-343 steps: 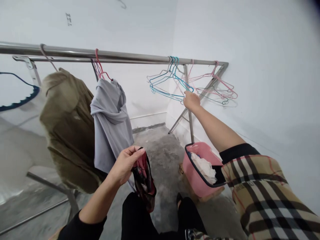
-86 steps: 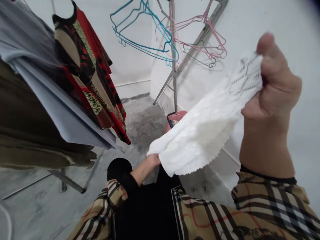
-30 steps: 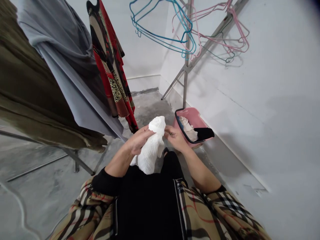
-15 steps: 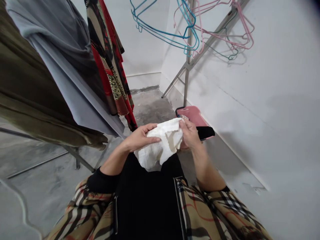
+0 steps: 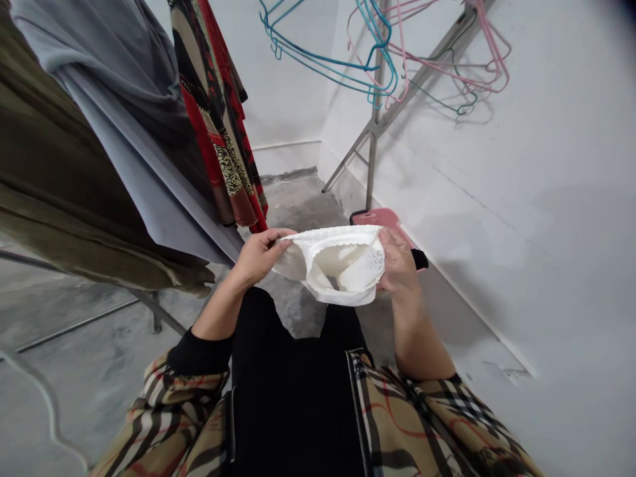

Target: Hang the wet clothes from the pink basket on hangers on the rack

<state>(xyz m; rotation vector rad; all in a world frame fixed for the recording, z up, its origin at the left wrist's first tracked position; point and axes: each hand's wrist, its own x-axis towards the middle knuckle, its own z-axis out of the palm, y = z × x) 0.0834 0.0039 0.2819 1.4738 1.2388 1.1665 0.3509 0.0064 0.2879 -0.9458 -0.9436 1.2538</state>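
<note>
You are holding a white lace-edged knit garment (image 5: 328, 291) spread between your left hand (image 5: 258, 255) and right hand (image 5: 397, 262), each grip pinching an edge; a slipping pinch could drop it onto the grey concrete floor (image 5: 303, 205).

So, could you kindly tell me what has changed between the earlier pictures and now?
The patterned red garment, once in the left hand, now hangs beside the grey top. The white lace-edged garment, bunched a moment ago, is now pulled open between the left hand and the right hand. The olive jacket and the wire hangers stayed hanging.
</note>
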